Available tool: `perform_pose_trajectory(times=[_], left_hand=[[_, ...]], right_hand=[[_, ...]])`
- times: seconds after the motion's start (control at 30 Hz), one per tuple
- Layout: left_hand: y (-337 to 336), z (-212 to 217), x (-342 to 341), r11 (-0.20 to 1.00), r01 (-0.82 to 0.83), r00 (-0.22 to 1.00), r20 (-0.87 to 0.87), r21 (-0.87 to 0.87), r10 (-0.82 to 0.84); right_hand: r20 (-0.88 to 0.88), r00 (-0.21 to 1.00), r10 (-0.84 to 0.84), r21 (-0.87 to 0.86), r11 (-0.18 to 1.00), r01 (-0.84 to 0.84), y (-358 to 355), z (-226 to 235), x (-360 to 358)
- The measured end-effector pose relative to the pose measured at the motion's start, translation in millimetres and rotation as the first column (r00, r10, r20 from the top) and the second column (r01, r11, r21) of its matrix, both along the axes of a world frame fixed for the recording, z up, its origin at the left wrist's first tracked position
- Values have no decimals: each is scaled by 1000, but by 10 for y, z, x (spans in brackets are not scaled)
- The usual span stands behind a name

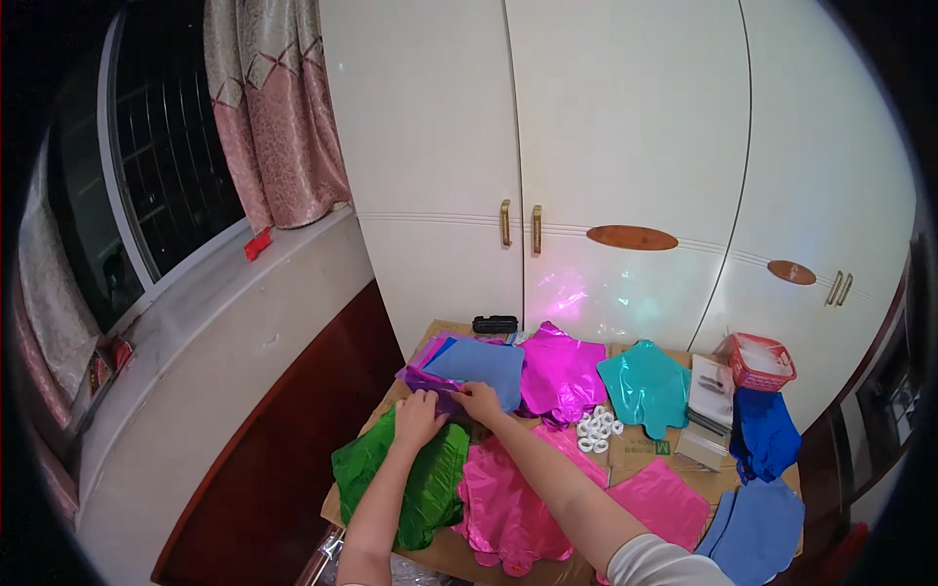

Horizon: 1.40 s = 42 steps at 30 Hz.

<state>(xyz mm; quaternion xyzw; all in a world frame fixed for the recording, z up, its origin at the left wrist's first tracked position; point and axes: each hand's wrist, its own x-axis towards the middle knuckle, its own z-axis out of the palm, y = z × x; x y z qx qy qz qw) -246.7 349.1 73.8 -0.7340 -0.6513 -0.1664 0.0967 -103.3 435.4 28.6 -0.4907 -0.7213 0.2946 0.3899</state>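
My left hand (420, 418) and my right hand (477, 401) are close together at the left end of the cardboard-covered table. Both hands have their fingers closed on a shiny purple foil sheet (427, 382), probably a flat foil balloon. Just beyond my right hand lies a smooth blue flat piece (489, 366), partly over purple foil. Crumpled green foil (435, 479) spreads under and beside my left wrist. Pink foil (503, 493) lies beneath my right forearm. The exact grip of the fingertips is too small to make out.
Magenta foil (562, 371), a teal foil star (645, 386) and white rings (596, 430) lie beyond my right arm. Farther right are a stack of white cards (710, 391), a pink basket (762, 363), dark blue foil (767, 430) and light blue pieces (762, 527). A white cabinet (625, 117) stands behind.
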Motion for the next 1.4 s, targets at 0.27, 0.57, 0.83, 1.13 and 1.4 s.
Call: perform_pose_trajectory(times=[0.27, 0.57, 0.83, 1.13, 1.4], left_hand=[[260, -337, -147, 950, 6, 992, -118, -312, -45], [236, -217, -211, 900, 7, 1000, 11, -436, -2], [-86, -301, -644, 985, 110, 942, 331, -136, -60], [-1873, -30, -1070, 930, -120, 950, 233, -348, 210], [-2764, -633, -866, 971, -237, 776, 597, -28, 206]], right_hand=[[-394, 916, -76, 69, 991, 112, 537, -326, 170], [-446, 837, -316, 427, 747, 510, 402, 1461, 1223], [474, 877, -83, 700, 639, -318, -1010, 1897, 407], [635, 763, 119, 617, 516, -594, -2280, 198, -619], [640, 718, 273, 503, 558, -660, -2626, 299, -654]])
